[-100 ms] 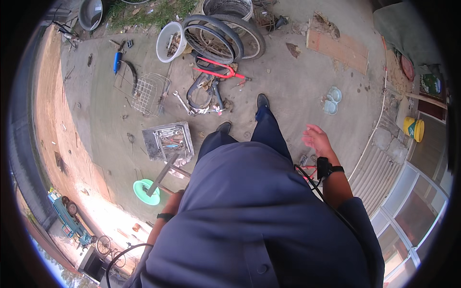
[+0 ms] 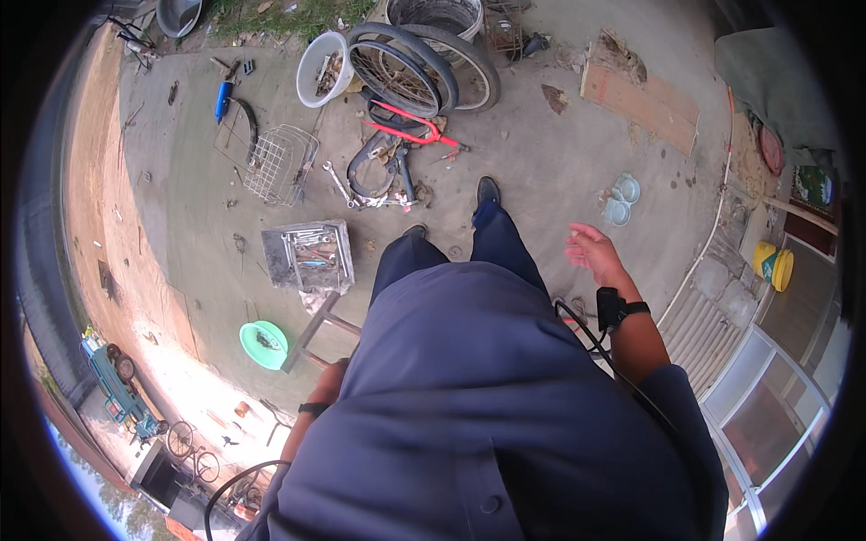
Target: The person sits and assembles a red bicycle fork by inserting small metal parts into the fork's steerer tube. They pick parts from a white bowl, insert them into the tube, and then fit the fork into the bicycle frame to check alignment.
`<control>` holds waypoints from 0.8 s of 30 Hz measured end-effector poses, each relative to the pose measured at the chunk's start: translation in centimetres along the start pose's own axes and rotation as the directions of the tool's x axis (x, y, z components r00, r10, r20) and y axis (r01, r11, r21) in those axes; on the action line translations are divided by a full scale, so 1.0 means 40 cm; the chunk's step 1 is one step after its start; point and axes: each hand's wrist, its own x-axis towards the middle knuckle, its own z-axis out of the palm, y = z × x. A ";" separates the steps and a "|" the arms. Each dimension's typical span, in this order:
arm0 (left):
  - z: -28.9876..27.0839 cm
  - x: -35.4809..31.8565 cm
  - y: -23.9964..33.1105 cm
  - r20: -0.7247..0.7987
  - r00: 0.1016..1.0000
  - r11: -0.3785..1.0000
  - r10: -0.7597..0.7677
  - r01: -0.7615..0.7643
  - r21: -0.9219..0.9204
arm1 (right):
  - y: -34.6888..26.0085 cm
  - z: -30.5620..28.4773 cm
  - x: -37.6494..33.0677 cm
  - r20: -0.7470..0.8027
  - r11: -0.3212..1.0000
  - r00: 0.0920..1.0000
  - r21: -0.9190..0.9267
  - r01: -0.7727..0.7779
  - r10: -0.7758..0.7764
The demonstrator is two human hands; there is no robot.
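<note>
Some of the left grip hides behind the dark shirt.

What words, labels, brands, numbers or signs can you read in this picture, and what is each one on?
None can be read.
Yellow bucket: coloured markings on its side, too small to make out as words.
Flat cardboard sheet: any print on it is too faint and blurred to read.
I can't make out lettering anywhere else.
</note>
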 end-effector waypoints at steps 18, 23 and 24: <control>0.744 0.276 0.249 0.055 0.974 0.888 -0.220 0.223 -0.402 | -0.879 -0.084 0.212 0.346 0.141 0.858 -0.895 0.424 -0.381; 0.803 0.318 0.386 0.001 0.971 0.796 -0.240 0.197 -0.572 | -1.077 0.130 0.199 0.547 -0.250 0.769 -0.836 0.488 -0.330; 0.813 0.321 0.418 -0.003 0.970 0.775 -0.245 0.194 -0.602 | -1.096 0.187 0.201 0.593 -0.356 0.750 -0.796 0.490 -0.293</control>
